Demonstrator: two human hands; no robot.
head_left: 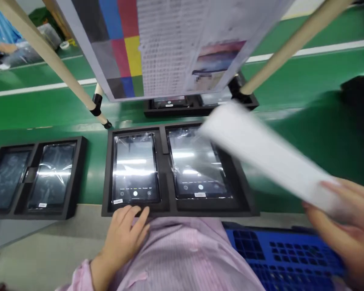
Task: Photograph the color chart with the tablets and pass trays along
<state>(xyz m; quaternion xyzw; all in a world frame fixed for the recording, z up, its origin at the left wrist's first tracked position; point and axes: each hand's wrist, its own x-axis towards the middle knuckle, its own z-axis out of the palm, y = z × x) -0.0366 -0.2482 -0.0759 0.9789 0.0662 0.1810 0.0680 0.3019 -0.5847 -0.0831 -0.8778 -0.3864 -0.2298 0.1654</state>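
A black foam tray at the near edge of the green table holds two tablets in clear film. The left tablet and the right tablet both have lit screens with a round white button. My left hand rests on the tray's front edge below the left tablet, its fingers somewhat spread, holding nothing. At the right, my right hand grips one end of a long white object, blurred by motion. Its far end is over the right tablet's upper right corner.
A printed chart hangs from a beige pipe frame above the tray. Another tray with dark tablets is at left; one more sits behind. A blue crate is low at right. Another person's hand shows at upper left.
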